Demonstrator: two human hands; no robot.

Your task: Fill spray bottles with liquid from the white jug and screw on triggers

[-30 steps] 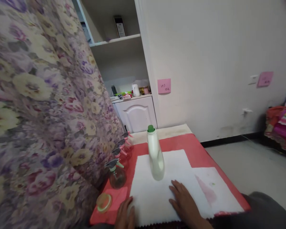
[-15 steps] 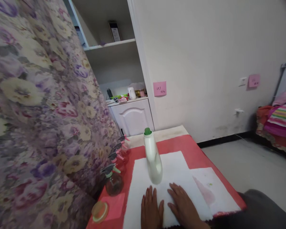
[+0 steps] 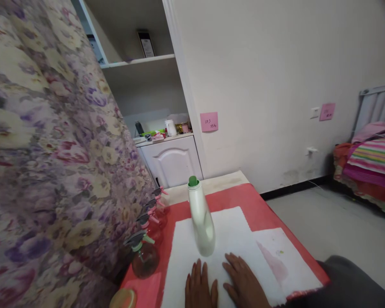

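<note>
Compared with one second ago, the left hand (image 3: 199, 288) has moved in from the left onto the white cloth (image 3: 229, 224), beside the right hand (image 3: 246, 282). Both hands lie palm down and empty, fingers extended, those of the right slightly spread. At lower left, a round container (image 3: 125, 298) is cut by the frame edge; its contents cannot be told. Just beyond the fingertips, untouched, the pale green bottle (image 3: 201, 226) stands on the cloth. Risk: dragging or bunching the cloth could tip this tall bottle. Its cap is off and a green spout shows in the neck, so any liquid inside could spill. Farther left, spray bottles (image 3: 145, 260) stand in a row near the edge of the desk (image 3: 256, 201), beside the curtain (image 3: 67, 192); a wide left sleeve or snagged curtain could topple them.
</note>
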